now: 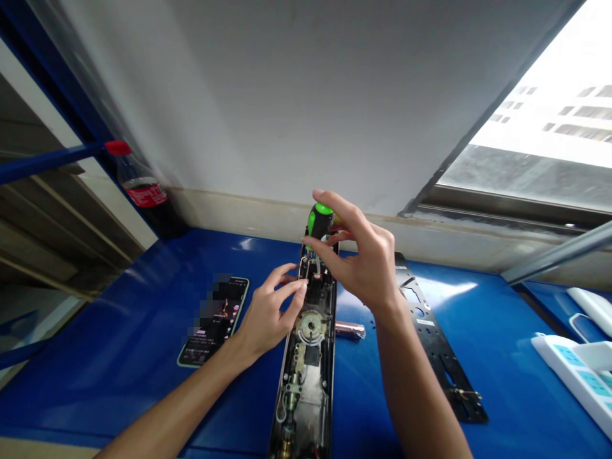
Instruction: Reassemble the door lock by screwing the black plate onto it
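Right hand grip clamped on screwdriver (upright) above lock body; left hand fingers apart, touching it.

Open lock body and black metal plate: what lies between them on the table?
A small silver cylinder lies on the blue table between lock body and plate, per head view.

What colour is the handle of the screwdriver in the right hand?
The screwdriver handle is green and black, held by the right hand; seen in the head view.
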`<state>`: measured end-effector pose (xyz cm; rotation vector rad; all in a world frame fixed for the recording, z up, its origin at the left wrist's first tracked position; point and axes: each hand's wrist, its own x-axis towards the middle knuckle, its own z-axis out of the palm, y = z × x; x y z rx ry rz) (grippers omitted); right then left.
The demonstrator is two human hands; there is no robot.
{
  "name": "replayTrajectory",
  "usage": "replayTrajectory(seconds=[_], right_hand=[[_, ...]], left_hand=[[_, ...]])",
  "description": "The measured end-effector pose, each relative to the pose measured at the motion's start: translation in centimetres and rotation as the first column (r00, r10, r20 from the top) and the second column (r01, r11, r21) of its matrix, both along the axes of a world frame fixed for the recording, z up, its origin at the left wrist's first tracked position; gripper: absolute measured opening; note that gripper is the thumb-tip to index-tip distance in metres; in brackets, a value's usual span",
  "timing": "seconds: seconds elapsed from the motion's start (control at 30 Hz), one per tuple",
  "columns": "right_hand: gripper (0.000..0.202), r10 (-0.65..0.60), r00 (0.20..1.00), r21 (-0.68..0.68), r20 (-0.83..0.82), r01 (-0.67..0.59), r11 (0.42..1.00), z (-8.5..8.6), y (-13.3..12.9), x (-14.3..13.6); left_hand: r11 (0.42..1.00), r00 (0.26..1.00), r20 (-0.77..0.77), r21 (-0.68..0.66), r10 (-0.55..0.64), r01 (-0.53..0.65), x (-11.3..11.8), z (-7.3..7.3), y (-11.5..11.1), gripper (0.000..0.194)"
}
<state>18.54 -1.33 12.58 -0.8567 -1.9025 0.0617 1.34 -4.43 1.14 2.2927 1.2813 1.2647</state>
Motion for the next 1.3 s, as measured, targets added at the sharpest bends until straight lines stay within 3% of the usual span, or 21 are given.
replayTrajectory(seconds=[0.23,0.43,0.57,0.67,0.87,1.07,1.23,1.3], right_hand=[[0.053,-0.006,1.000,0.015,0.006,0.006,1.000,-0.2,0.5,0.0],[0.044,0.166,0.974,-0.068,-0.151,-0.178,0.982,0.1,0.4,-0.5],[0.030,0.041,0.980,-0.009,-0.194,-0.044,0.999,0.1,0.5,-0.6],[0.031,-0.017,0.986,0.015,-0.165,0.020,1.000,0.2,0.6,-0.3],[0.040,0.204,0.955,-0.044,-0.217,-0.219,0.975,0.3,0.3,-0.4],[0.028,-0.020,0.983,0.059,-0.183,0.031,0.998,0.5,0.1,-0.9],[0.043,0.174,0.972,-0.018,-0.158,-0.179,0.984,0.7,-0.1,-0.7],[0.038,0.174,0.967,-0.023,-0.184,-0.181,0.983,0.7,-0.2,-0.7]], left_hand=[[0.999,1.000,0.011,-0.043,0.003,-0.003,0.3,0.5,0.0,0.029],[1.000,0.997,0.074,-0.030,0.007,-0.005,0.5,0.2,0.2,0.025],[1.000,0.996,0.085,-0.011,0.000,0.001,0.6,0.0,0.3,0.023],[1.000,0.996,0.085,-0.010,0.005,-0.004,0.6,0.0,0.3,0.023],[1.000,0.996,0.085,-0.005,0.007,-0.007,0.5,0.0,0.2,0.023],[1.000,0.995,0.099,0.025,0.012,-0.015,0.6,-0.1,0.3,0.023],[0.999,0.995,0.103,0.037,0.004,-0.007,0.6,-0.2,0.3,0.022],[0.999,0.995,0.104,0.033,0.006,-0.009,0.6,-0.2,0.2,0.022]])
